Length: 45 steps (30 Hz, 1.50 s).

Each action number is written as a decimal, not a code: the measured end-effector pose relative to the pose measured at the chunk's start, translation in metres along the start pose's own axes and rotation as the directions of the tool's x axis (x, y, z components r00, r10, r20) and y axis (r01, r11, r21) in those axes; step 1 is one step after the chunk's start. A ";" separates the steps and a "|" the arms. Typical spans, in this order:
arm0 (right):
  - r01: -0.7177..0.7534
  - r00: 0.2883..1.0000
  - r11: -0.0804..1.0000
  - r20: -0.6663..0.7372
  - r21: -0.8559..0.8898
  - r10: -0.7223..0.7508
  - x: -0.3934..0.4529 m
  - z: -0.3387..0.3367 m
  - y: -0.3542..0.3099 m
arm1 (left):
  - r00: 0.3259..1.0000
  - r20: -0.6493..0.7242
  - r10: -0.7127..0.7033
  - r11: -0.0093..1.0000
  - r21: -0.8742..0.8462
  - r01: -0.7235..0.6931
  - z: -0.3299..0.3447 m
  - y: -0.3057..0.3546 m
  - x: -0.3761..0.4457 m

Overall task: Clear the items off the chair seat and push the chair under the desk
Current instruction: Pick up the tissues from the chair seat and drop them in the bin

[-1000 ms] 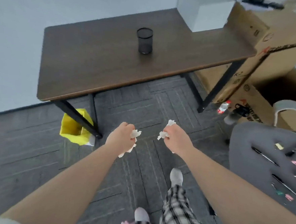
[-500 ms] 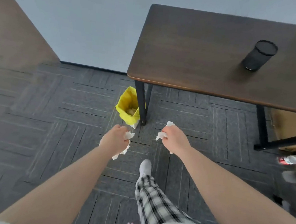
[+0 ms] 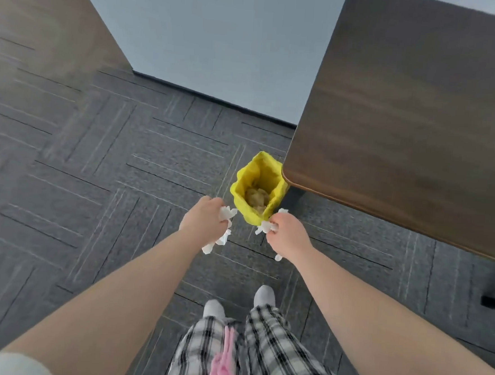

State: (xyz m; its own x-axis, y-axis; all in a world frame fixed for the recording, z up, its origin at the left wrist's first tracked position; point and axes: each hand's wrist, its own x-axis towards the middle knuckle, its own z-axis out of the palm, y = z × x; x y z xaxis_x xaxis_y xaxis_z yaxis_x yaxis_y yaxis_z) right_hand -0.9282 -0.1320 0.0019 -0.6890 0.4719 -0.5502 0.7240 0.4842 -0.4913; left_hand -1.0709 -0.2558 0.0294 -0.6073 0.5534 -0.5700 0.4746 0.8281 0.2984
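Both hands out in front, above the carpet floor (image 3: 101, 159). Left hand (image 3: 201, 220) fisted around crumpled white tissue (image 3: 226, 215), a tail of it hanging below the fist. Right hand (image 3: 288, 237) fisted around a second tissue wad (image 3: 264, 226). Yellow bin (image 3: 259, 188) stands on the floor just beyond both hands, beside the table (image 3: 415, 111) corner, crumpled paper inside. Chair out of view.

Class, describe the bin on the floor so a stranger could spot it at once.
Start at the dark wooden desk on the right and follow it to its near rounded corner. On the grey carpet just beside that corner stands the small bin. Its bright yellow liner, with crumpled scraps inside, is the only vivid colour there.
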 end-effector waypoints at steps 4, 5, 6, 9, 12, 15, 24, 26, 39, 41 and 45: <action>-0.069 0.996 0.997 0.048 0.016 0.069 0.048 0.006 -0.017 | 0.998 0.056 0.037 0.999 0.010 -0.037 -0.013 -0.011 0.055; -0.094 0.994 0.995 0.050 0.032 0.092 0.060 0.008 -0.020 | 0.996 0.067 0.051 0.999 0.008 -0.052 -0.015 -0.015 0.071; -0.128 0.991 0.990 0.046 0.053 0.126 0.072 0.011 -0.023 | 0.994 0.083 0.065 0.998 0.008 -0.066 -0.017 -0.018 0.086; -0.259 0.966 0.956 0.024 0.134 0.258 0.111 0.021 -0.028 | 0.986 0.143 0.083 0.996 -0.019 -0.082 -0.018 -0.027 0.136; -0.387 0.916 0.890 -0.006 0.240 0.400 0.150 0.034 -0.032 | 0.974 0.208 0.084 0.996 -0.052 -0.075 -0.011 -0.037 0.183; -0.473 0.855 0.805 -0.034 0.358 0.518 0.183 0.048 -0.032 | 0.957 0.275 0.090 0.996 -0.044 -0.081 0.001 -0.044 0.223; -0.581 0.694 0.593 -0.040 0.558 0.718 0.249 0.064 -0.001 | 0.922 0.334 0.194 0.978 0.002 -0.206 0.047 -0.025 0.302; -0.585 0.664 0.550 -0.037 0.596 0.747 0.258 0.067 0.009 | 0.919 0.329 0.215 0.973 0.009 -0.231 0.058 -0.018 0.314; -0.500 0.590 0.343 0.024 0.795 0.807 0.293 0.087 0.024 | 0.854 0.418 0.310 0.946 -0.046 -0.321 0.092 0.006 0.350; -0.481 0.590 0.319 0.032 0.817 0.807 0.295 0.084 0.024 | 0.838 0.437 0.328 0.938 -0.042 -0.345 0.090 0.005 0.351; -0.477 0.608 0.319 0.045 0.819 0.793 0.292 0.083 0.023 | 0.834 0.430 0.346 0.930 -0.038 -0.366 0.084 0.005 0.352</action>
State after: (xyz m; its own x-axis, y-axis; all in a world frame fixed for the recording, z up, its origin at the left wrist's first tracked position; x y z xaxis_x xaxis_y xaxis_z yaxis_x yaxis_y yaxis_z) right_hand -1.1100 -0.0443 -0.2260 0.1566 0.6374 -0.7544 0.5882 -0.6738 -0.4472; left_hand -1.2289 -0.0639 -0.2345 -0.0681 0.7096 -0.7013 0.6394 0.5707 0.5153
